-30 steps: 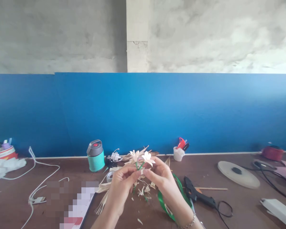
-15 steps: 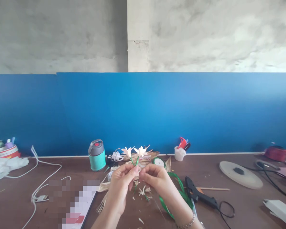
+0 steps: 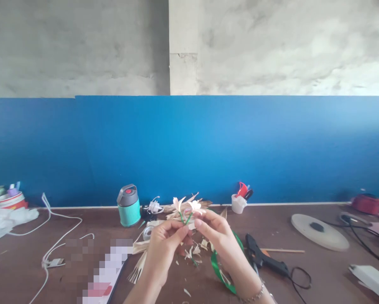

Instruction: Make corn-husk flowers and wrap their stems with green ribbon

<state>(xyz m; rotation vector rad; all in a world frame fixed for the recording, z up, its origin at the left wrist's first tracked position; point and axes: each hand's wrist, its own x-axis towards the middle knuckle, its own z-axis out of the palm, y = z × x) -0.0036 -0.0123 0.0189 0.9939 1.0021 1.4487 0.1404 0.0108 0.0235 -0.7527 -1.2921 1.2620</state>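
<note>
Blue panel (image 3: pixel 189 143) backs the brown desk (image 3: pixel 262 223). At lower centre, two flowers (image 3: pixel 178 204) top green stems (image 3: pixel 188 218) that meet in a V; a loose flower (image 3: pixel 189 254) below seems yet unjoined. Left hand (image 3: pixel 166 240) has its grip pinched on the stems; right hand (image 3: pixel 213 230) curls inward near the petals, its grip's contact unclear.
</note>
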